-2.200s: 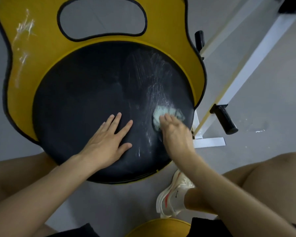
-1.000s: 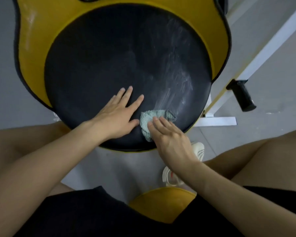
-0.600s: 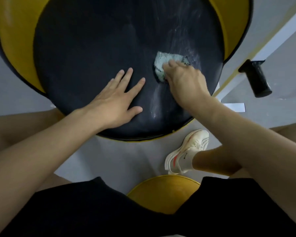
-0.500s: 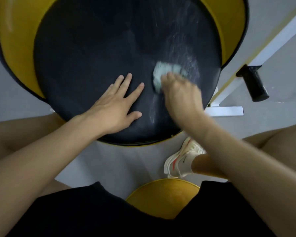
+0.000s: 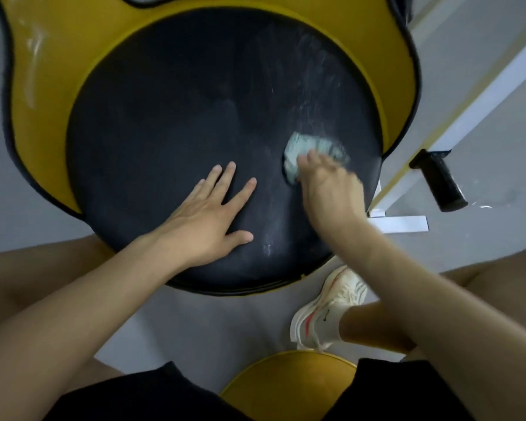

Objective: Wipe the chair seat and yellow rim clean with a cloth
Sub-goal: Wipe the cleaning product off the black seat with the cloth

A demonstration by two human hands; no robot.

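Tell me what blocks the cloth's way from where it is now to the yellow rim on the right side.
Nothing visible does. The pale green cloth sits under the right hand on the black round seat, and only bare, streaked seat lies between it and the yellow rim. The left hand rests flat on the other side.

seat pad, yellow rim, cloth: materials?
Seat pad: looks like black vinyl or faux leather; smooth, faint sheen, smears sit on the surface. Yellow rim: similar smooth upholstery with black piping, possibly vinyl. Cloth: pale, soft, bunched fabric under the right hand; blurred, weave unclear.
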